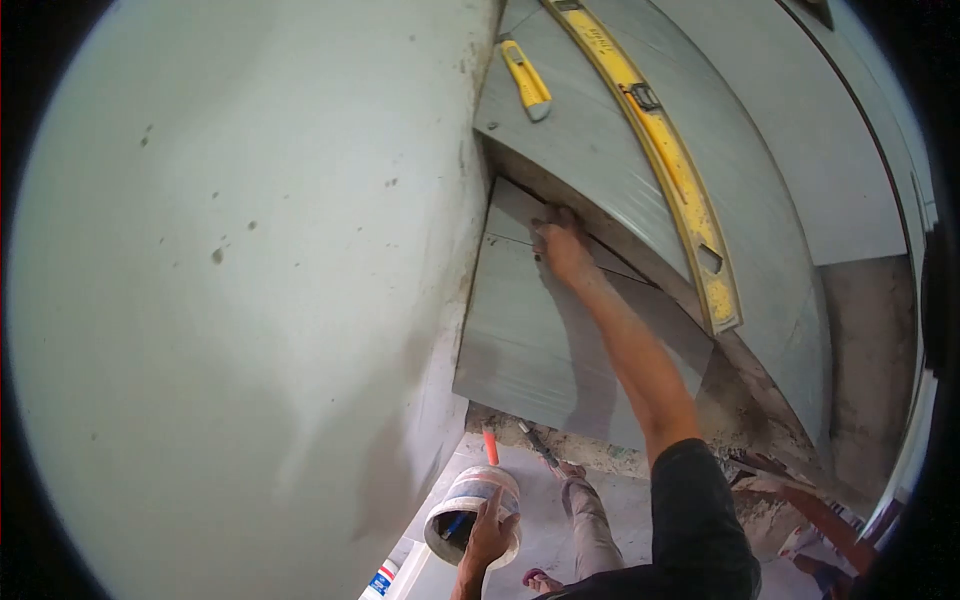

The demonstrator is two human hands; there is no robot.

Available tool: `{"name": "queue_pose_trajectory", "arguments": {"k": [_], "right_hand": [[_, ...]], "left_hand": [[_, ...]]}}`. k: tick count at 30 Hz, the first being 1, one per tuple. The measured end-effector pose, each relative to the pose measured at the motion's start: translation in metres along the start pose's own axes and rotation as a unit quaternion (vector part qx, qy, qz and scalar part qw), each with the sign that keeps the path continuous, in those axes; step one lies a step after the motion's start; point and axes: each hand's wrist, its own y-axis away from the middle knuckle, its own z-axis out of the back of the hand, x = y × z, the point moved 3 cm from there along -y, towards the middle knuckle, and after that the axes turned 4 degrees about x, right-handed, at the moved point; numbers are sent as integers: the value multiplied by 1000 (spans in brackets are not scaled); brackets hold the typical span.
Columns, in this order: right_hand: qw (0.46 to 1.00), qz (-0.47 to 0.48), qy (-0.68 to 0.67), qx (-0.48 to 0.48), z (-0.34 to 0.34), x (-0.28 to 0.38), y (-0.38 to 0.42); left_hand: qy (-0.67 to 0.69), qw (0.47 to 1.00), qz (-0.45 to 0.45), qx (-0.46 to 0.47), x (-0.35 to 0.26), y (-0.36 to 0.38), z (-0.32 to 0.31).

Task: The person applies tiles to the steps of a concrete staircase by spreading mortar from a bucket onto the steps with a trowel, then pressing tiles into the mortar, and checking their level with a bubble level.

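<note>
My right hand (565, 248) reaches onto a stair tread, its fingers bent over the back edge of a narrow grey tile strip (515, 212). The fingertips are partly hidden near the dark gap by the riser. In front of the strip lies a large grey tile (525, 320), flat on the step. Below, my left hand (488, 535) grips the rim of a dirty white bucket (470, 490), which is tilted with its mouth towards me. Something blue shows inside. An orange handle (490, 446) stands up at the bucket's far side.
On the step above lie a yellow spirit level (665, 150) and a yellow utility knife (526, 80). A pale spotted wall (250, 300) borders the left. A dark-handled tool (538, 442) is near the tread's front edge. Another person's arm (830, 525) shows at lower right.
</note>
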Motion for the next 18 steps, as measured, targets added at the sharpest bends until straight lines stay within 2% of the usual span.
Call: {"name": "queue_pose_trajectory", "arguments": {"k": [3, 4, 6, 7, 9, 11, 12, 13, 15, 16, 18], "right_hand": [[1000, -7, 6, 28, -32, -12, -11], [968, -77, -234, -48, -54, -24, -22], [868, -138, -460, -129, -45, -29, -17], [931, -96, -336, -102, -34, -25, -11], [973, -55, -213, -71, -38, -21, -8], [995, 11, -65, -80, -47, -27, -20], [994, 11, -66, -82, -29, -18, -12], [996, -1, -84, -33, -15, -8, -2], [995, -9, -100, 11, -26, -10, -10], [993, -47, -96, -47, -70, -31, -31], [987, -73, -98, -105, -69, -28, -33]], "left_hand": [[-24, 1000, 0, 18, 15, -1, -8], [-32, 999, 7, 22, 19, -5, -10], [-45, 999, 14, 27, 16, -9, -9], [-39, 999, 6, 25, 13, -11, -8], [-40, 999, 5, 22, 11, -6, -3], [-47, 999, 5, 10, 10, -8, -2], [-49, 999, 5, 10, 11, -8, -3], [-42, 999, 27, 16, 15, -5, -2], [-35, 998, 44, 18, 15, -8, 0], [-37, 999, 33, 19, 12, -7, 0], [-38, 999, 24, 7, 10, -4, 2]]}}
